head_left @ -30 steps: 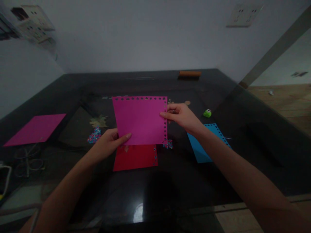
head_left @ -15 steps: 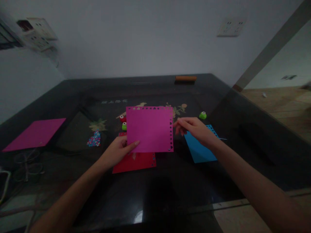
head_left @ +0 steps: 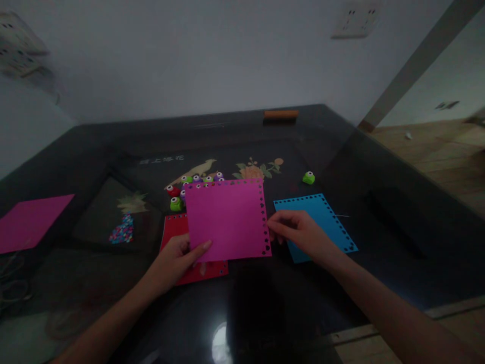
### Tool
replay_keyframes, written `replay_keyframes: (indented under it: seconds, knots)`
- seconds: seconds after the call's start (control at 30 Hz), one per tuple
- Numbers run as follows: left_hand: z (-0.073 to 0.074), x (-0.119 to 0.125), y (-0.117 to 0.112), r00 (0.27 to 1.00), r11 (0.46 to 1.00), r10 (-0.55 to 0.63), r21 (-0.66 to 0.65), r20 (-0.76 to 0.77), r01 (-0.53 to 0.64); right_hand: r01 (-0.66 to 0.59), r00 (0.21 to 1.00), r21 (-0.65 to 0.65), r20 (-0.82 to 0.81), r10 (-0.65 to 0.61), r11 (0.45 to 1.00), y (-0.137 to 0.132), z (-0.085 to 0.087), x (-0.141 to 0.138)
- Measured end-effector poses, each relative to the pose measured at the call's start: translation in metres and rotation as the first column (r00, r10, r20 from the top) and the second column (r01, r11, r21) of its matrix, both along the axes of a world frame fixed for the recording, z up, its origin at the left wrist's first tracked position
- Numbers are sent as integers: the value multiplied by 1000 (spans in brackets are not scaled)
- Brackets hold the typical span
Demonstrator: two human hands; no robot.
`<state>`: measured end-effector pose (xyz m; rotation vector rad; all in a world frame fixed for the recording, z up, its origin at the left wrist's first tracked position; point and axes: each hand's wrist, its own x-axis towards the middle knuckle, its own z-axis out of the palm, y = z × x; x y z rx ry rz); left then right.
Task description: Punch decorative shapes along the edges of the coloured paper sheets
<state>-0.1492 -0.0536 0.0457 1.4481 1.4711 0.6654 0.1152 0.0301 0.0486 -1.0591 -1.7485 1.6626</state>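
A plain pink sheet (head_left: 32, 222) lies at the far left of the bench (head_left: 379, 212), with a small heap of confetti (head_left: 121, 233) nearer the middle. A cluster of small punches (head_left: 189, 183) sits beyond a red sheet (head_left: 172, 230) that lies flat. The left hand (head_left: 176, 260) pinches the near left corner of a magenta sheet (head_left: 227, 220), thumb on top. This sheet is held just above the red one and overlaps it. It looks nearly square, with no clear long axis. Its punched borders run along the far and right edges, and the far edge rises slightly to the right. The right hand (head_left: 301, 235) is loosely curled with its fingertips at the sheet's right edge; I cannot tell whether they grip it. It hovers over a blue sheet (head_left: 326, 215). A lone green punch (head_left: 308, 177) stands beyond that.
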Motion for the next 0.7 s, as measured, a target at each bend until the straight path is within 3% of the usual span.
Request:
replay_keyframes:
  seconds: [0.7]
  knots:
    - [10, 5, -4, 999, 999, 51, 1, 13, -51, 5, 998, -35, 64, -3, 999, 2, -3, -2]
